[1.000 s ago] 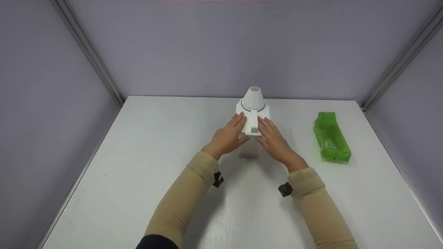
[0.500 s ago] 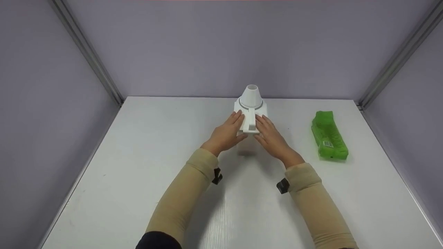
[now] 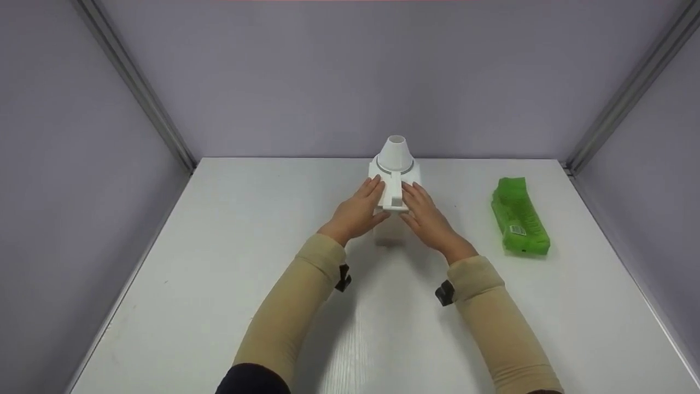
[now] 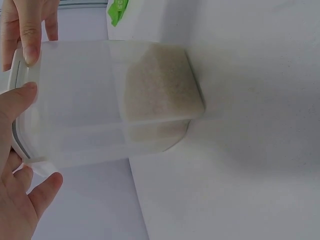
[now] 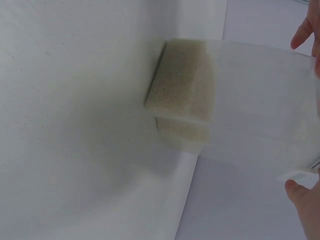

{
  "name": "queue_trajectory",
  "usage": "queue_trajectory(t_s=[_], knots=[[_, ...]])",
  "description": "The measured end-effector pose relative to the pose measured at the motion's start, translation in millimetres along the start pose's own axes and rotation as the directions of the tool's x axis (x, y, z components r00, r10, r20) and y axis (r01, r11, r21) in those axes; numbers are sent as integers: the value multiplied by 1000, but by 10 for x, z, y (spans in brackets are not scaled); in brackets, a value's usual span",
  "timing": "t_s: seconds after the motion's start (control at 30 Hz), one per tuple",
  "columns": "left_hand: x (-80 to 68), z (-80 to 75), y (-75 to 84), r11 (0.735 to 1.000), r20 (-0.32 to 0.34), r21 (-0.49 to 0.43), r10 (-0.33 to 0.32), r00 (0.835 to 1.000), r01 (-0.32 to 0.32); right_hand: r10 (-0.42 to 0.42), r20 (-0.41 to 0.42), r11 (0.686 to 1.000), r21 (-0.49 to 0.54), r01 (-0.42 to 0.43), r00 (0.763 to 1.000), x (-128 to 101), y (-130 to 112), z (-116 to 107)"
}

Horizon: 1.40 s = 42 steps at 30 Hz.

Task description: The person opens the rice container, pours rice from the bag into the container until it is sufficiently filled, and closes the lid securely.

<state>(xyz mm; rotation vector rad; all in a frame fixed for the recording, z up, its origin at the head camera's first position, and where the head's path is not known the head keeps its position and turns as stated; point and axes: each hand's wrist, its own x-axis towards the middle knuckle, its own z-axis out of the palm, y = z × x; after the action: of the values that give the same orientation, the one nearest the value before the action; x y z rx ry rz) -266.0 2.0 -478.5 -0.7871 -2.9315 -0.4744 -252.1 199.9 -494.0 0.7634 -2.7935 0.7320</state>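
A tall translucent storage container (image 4: 80, 105) stands upright on the table, with pale rice-like grains (image 4: 157, 85) in its lower part. Its white lid (image 3: 392, 200) carries a cone-shaped white spout (image 3: 395, 154) at the back and a raised bar at the front. My left hand (image 3: 355, 213) rests on the lid's left side with straight fingers, thumb at the front edge. On the right side lies my right hand (image 3: 429, 219), its fingers likewise straight and its thumb at the same edge. Both wrist views show fingers at the lid's rim; the palms partly hide the lid.
A green packet (image 3: 519, 219) with a small white label lies to the right on the white table (image 3: 219, 262). Pale grey walls (image 3: 295, 76) rise at the back and both sides, with metal posts in the corners.
Hands and container appear slightly further left in the head view, as does the green packet, so the camera has shifted a little. The hands keep their place on the lid.
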Motion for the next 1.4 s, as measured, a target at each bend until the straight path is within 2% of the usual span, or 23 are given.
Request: queue_trajectory(t_s=[0.5,0.73,0.97,1.07,1.2,1.4], knots=[[23,-7,-9,1000,18,6,-7,1000,7,7,-14,1000,30,-7,1000,19,20,20],[54,-6,-14,1000,6,17,11,1000,-12,17,-15,999,34,-17,1000,22,33,15],[40,-16,-16,1000,25,16,7,1000,-7,45,11,998,32,-45,999,20,11,20],[55,-31,-30,1000,13,30,-5,1000,4,35,15,999,-15,-35,999,57,0,3],[65,-42,-36,998,4,63,2,1000,-2,20,32,991,-129,-15,999,78,-16,-27],[36,-83,-29,991,13,132,0,1000,-2,64,79,974,-221,-45,995,41,-28,-99]])
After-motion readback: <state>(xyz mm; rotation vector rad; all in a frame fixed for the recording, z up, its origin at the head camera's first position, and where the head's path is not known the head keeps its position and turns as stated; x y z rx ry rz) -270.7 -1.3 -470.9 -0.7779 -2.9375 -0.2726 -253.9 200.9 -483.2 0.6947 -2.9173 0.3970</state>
